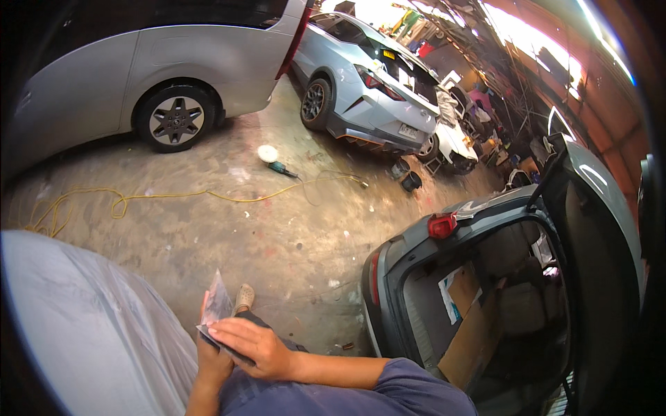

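Both hands are together in front of my body, low in the head view. My right hand [253, 347] is closed, its fingers laid over a thin dark sheet [232, 349] pinched at its edge. Beneath and behind it is my left hand [210, 359], mostly hidden, closed about the same sheets. A greyish, see-through-looking pointed sheet [218, 299] sticks up beyond the fingers, with an orange-red strip along its left side. What these sheets are made of I cannot tell.
At left is a pale covered surface [90, 326]. A grey car [399, 260] with its tailgate up stands at right, cardboard inside. Beyond are a silver van [90, 83] and a light blue car [381, 104]. A polisher [277, 167], yellow cord [239, 201] and dark bucket [411, 182] are on the floor.
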`<control>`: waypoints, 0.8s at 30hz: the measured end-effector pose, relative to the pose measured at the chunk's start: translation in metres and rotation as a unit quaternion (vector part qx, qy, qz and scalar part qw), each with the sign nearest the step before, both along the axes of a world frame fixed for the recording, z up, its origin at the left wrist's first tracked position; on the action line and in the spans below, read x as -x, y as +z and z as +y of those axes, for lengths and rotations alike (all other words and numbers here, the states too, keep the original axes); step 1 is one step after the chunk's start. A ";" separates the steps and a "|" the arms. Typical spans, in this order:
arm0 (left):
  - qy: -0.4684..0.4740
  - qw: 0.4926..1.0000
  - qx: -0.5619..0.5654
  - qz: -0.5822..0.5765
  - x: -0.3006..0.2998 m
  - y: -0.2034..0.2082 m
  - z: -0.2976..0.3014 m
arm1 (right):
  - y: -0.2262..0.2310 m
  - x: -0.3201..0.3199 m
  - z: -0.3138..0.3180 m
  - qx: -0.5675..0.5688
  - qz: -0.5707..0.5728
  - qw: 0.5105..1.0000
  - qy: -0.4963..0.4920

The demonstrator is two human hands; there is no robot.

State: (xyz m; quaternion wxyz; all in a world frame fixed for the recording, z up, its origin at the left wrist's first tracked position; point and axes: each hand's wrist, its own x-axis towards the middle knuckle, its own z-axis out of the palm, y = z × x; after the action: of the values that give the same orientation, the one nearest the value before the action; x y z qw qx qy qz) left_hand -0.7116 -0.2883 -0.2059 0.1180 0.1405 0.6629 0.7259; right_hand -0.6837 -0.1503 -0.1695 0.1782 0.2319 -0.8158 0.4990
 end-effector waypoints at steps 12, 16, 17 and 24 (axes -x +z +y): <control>0.029 0.995 0.015 0.093 0.184 -0.016 0.072 | -0.016 0.231 0.085 0.060 -0.041 0.990 -0.124; 0.066 0.990 0.050 0.111 0.239 -0.022 0.097 | -0.003 0.259 0.105 0.066 0.000 0.997 -0.035; 0.044 0.998 -0.010 0.051 0.250 -0.019 0.101 | -0.001 0.263 0.104 0.061 -0.009 0.998 0.003; -0.014 0.991 -0.028 0.130 0.328 0.002 0.154 | -0.003 0.357 0.152 0.058 0.001 0.989 -0.139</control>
State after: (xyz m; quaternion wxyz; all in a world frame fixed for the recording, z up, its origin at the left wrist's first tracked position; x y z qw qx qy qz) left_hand -1.0392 -0.1344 -0.2041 0.0375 0.2464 0.6500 0.7179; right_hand -1.0404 0.0013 -0.1727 0.2599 0.1057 -0.8096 0.5155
